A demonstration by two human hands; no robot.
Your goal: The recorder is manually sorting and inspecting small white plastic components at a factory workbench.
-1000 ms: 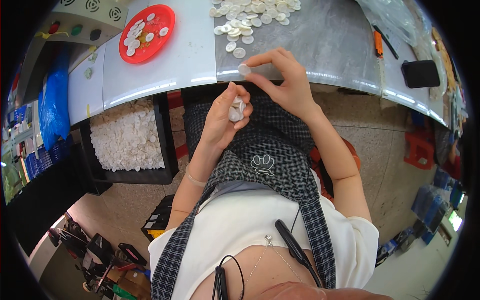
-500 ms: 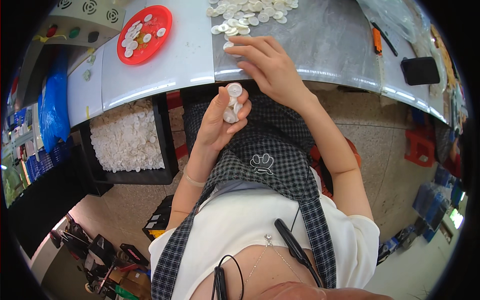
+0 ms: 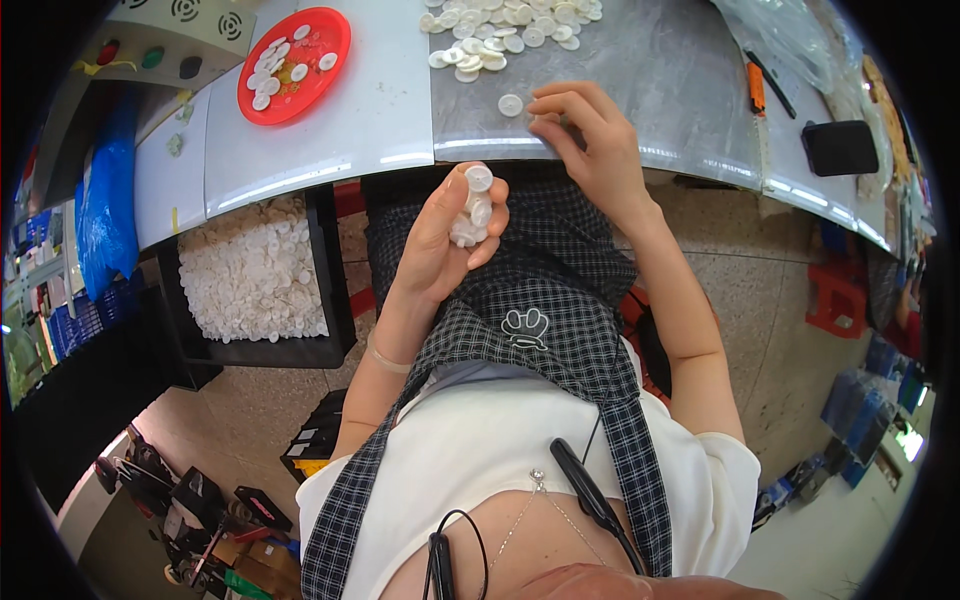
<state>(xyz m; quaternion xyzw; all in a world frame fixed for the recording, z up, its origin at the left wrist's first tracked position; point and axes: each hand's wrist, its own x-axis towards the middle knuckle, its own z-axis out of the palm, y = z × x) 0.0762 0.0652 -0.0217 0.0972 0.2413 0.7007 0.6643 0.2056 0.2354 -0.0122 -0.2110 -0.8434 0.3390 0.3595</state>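
A: Entry one, the hands?
B: Left hand [image 3: 430,235]: curled around a cluster of white discs [image 3: 472,212], the topmost at the fingertips. Right hand [image 3: 600,145]: thumb and fingers parted, grip released. A single white disc [image 3: 510,105] lies flat just left of its fingertips; contact cannot be told.

A: Edges?
B: Front edge [image 3: 700,168] of the surface [image 3: 650,100] passes beneath the right hand, fingertips over the grey panel, wrist on the body side. Left hand: body side of the edge, in front of the checked apron [image 3: 560,345], near the seam where white panel meets grey.

A: Room about them?
B: A gap separates the two hands. Right of the right hand, a stretch of grey panel runs to an orange cutter [image 3: 756,88] and a black pen [image 3: 775,88]; beyond these, a black rectangular device [image 3: 840,148].

A: Farther out?
B: Ahead of both hands, a heap of white discs [image 3: 510,22], well apart from the single one. Ahead and left of the left hand, a red plate [image 3: 340,45] bearing several discs. Left of the left hand, a black tray [image 3: 340,270] filled with white pieces [image 3: 250,270].
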